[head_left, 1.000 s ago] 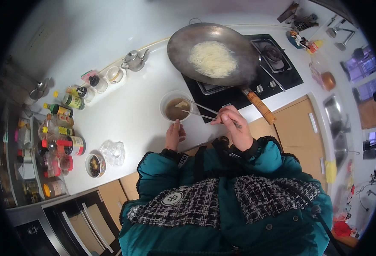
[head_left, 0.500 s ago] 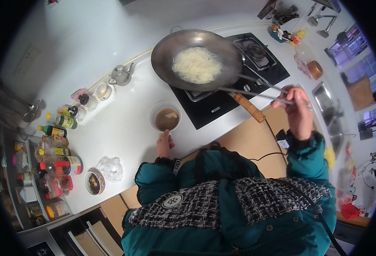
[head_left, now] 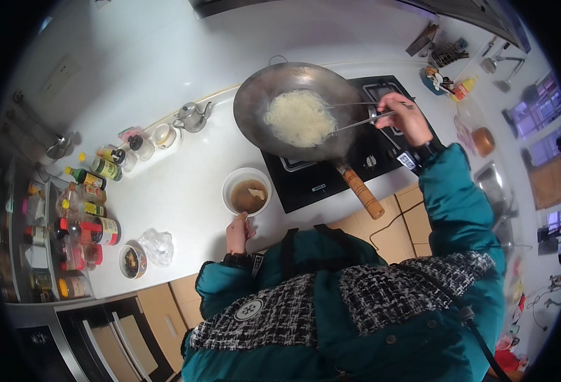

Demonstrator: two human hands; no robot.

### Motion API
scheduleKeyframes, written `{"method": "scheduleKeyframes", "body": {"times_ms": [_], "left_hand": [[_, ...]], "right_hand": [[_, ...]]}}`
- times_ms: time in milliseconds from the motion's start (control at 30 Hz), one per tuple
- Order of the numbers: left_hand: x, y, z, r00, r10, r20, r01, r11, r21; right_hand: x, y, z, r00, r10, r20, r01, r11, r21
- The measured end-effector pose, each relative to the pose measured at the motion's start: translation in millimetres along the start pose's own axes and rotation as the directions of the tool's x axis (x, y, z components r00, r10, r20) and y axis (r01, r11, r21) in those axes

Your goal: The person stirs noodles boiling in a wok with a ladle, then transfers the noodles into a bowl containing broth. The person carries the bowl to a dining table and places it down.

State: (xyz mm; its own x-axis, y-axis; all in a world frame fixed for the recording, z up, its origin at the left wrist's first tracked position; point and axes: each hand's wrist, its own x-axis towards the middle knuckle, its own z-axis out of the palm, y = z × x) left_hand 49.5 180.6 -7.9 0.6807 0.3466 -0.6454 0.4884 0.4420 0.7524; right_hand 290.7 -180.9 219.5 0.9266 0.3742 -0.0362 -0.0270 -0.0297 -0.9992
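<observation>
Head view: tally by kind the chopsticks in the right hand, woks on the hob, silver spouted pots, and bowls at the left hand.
Chopsticks: 2
Wok: 1
Spouted pot: 1
Bowl: 1
Total: 5

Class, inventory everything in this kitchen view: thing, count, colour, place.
Wok: one, dark grey, on the hob
Noodles: one heap, pale, in the wok
Hob: one, black, on the counter
Chopsticks: two, metallic grey, reaching into the wok
Large bowl: one, white, left of the hob
Small bowl: one, pale, counter's near left
Plastic bag: one, clear, beside the small bowl
Kettle: one, silver, near the wall
Bottles and jars: many, mixed colours, left
Counter: one, white, across the view
Cupboards: several, tan, below the counter
Sink: one, silver, far right
Hanging utensils: several, grey, upper right
Left hand: one, teal sleeve, at the large bowl's rim
Right hand: one, teal sleeve, holding the chopsticks
</observation>
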Motion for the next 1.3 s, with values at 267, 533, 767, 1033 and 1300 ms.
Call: {"method": "scheduleKeyframes", "body": {"times_ms": [267, 533, 767, 1033, 1300], "left_hand": [[-40, 17, 15, 0.997, 0.062, -0.038, -0.064, 0.997, -0.043], [-63, 25, 23, 0.989, 0.127, -0.078, -0.135, 0.984, -0.115], [-72, 26, 27, 0.978, 0.194, -0.078, -0.202, 0.973, -0.115], [-80, 27, 27, 0.976, 0.204, -0.076, -0.21, 0.974, -0.084], [-83, 30, 27, 0.979, 0.194, -0.064, -0.199, 0.977, -0.071]], "right_hand": [[81, 46, 34, 0.955, 0.12, 0.272, -0.058, 0.972, -0.227], [130, 73, 37, 0.96, 0.064, 0.271, 0.032, 0.941, -0.338], [158, 90, 42, 0.969, 0.051, 0.241, 0.032, 0.943, -0.33], [152, 66, 51, 0.977, -0.017, 0.214, 0.098, 0.923, -0.371], [145, 25, 13, 0.958, 0.176, 0.228, -0.011, 0.813, -0.582]]}}
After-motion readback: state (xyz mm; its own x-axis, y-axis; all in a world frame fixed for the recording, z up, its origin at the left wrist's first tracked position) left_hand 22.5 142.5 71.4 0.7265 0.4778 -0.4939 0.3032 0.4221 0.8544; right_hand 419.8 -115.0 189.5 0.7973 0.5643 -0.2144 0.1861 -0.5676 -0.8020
